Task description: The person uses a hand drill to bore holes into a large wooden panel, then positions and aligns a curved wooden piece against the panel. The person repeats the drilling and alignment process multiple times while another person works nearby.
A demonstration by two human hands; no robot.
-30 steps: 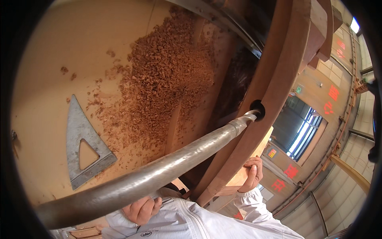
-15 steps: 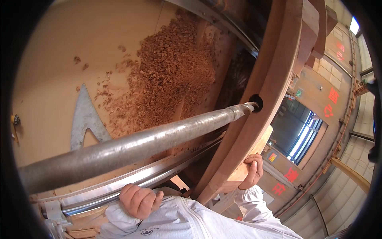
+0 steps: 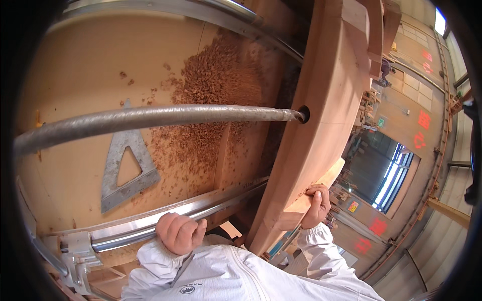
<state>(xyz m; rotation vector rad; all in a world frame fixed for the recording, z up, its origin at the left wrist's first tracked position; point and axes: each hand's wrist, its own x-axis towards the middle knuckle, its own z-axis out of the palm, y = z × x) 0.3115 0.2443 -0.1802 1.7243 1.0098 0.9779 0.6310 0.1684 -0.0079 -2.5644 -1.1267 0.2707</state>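
My left hand (image 3: 181,233) is closed in a fist in front of the shiny metal rail (image 3: 125,240); what its fingers hold, if anything, is hidden. My right hand (image 3: 317,203) grips the edge of a pale wooden block (image 3: 296,213) on the side of a large curved wooden beam (image 3: 311,125). A long grey metal drill bit (image 3: 165,115) crosses from the left. Its spiral end sits in a dark round hole (image 3: 304,114) in the beam. Neither hand touches the bit.
Brown wood shavings (image 3: 216,80) are heaped on the tan board (image 3: 100,50) beyond the bit. A flat grey metal triangle (image 3: 148,175) lies beneath the bit. Another metal rail (image 3: 165,7) runs along the far side. A workshop wall (image 3: 391,108) stands at the right.
The view has shifted, so the bit appears higher and the whole triangle shows. Less of the bit's spiral end is seen outside the hole. Both hands keep their grip shapes.
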